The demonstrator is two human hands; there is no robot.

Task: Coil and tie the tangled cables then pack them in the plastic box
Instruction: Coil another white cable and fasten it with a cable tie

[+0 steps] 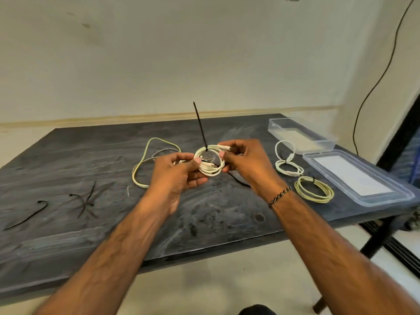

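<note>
Clear plastic box (301, 136) open; both hands grip white cable coil (210, 163).

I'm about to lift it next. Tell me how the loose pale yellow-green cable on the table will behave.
The loose pale yellow-green cable is uncoiled and untied, so it will likely flop and trail. It looks thin, so probably light. It lies beside a grey cable, so it may drag that along.

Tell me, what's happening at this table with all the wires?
A person holds a coiled white cable between the left hand and right hand, with a black zip tie sticking up from it. Two tied coils lie beside the open plastic box; a loose cable waits.
</note>
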